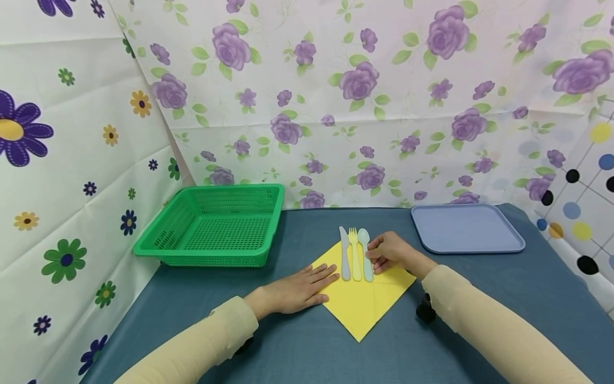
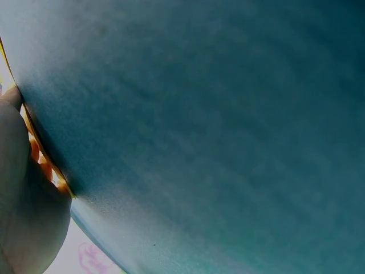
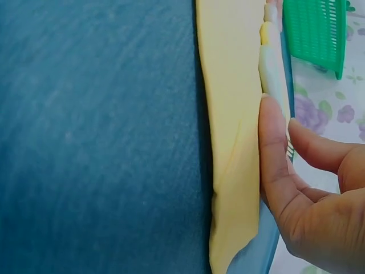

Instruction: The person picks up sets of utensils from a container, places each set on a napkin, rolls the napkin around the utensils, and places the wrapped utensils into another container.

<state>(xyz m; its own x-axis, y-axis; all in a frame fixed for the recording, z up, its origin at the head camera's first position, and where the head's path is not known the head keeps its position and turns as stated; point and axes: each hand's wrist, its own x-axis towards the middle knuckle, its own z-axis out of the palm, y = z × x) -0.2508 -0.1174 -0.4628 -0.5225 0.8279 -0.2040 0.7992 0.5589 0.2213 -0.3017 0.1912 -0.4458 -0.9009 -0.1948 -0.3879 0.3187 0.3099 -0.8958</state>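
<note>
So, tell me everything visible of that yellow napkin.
The yellow square napkin, apparently cloth or paper, lies flat on the blue tabletop, lightly creased, one corner towards the person. A plastic-looking grey knife, pale yellow fork and pale green spoon lie side by side on it. The left hand rests on its left corner; the right hand is over its right side.

Dim, blurry left wrist view
</note>
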